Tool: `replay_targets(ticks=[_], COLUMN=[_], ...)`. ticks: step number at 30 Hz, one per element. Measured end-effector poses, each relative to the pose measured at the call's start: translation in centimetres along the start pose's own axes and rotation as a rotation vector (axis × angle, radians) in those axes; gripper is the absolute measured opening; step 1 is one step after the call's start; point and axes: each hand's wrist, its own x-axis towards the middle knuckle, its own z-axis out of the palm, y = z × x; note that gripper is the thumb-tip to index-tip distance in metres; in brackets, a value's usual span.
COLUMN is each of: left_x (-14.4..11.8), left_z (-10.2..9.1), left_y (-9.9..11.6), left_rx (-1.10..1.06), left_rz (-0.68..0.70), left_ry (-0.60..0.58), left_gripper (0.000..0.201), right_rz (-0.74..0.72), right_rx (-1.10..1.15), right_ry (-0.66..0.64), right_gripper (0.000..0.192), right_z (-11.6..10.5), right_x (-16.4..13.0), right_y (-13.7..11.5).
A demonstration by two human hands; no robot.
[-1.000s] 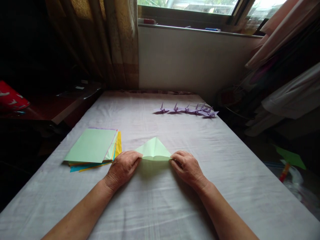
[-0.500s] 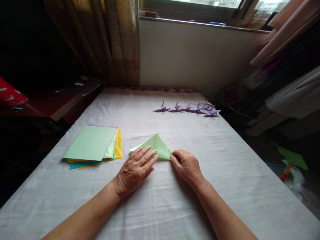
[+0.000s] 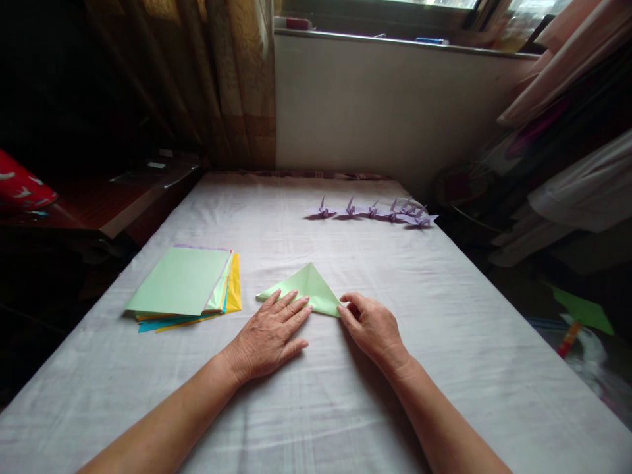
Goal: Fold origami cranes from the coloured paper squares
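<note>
A light green sheet of origami paper, folded into a triangle, lies on the cloth with its peak pointing away from me. A crease runs down from that peak. My left hand rests flat, fingers spread over the paper's near left edge and thumb out on the cloth. At the right corner my right hand has thumb and forefinger closed on the paper's tip. The left corner of the triangle shows past my left fingertips.
Left of my hands sits a stack of coloured paper, pale green on top. Several purple paper cranes stand along the far right of the cloth-covered table. Clothes hang at the right, and a curtain at the back left.
My left thumb has spread away from the fingers onto the cloth. The raised left corner of the paper now lies flatter. My right hand stays at the right corner, its forefinger slightly lifted.
</note>
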Motion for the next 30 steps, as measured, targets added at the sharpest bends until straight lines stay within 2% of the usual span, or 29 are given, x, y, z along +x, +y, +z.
replay_targets(ticks=[8, 22, 30], left_x=[0.06, 0.31, 0.63], left_z=[0.10, 0.03, -0.47], left_y=[-0.09, -0.06, -0.02], left_rx=[-0.041, -0.079, -0.108], left_rz=[-0.028, -0.062, -0.091], left_ry=[-0.032, -0.040, -0.131], left_gripper=[0.057, 0.056, 0.059], right_rz=[-0.021, -0.099, -0.105], right_rx=[-0.018, -0.097, -0.120], right_ry=[0.018, -0.013, 0.006], right_gripper=[0.010, 0.009, 0.012], right_z=[0.24, 0.38, 0.49], right_x=[-0.01, -0.01, 0.04], right_y=[-0.11, 0.08, 0.07])
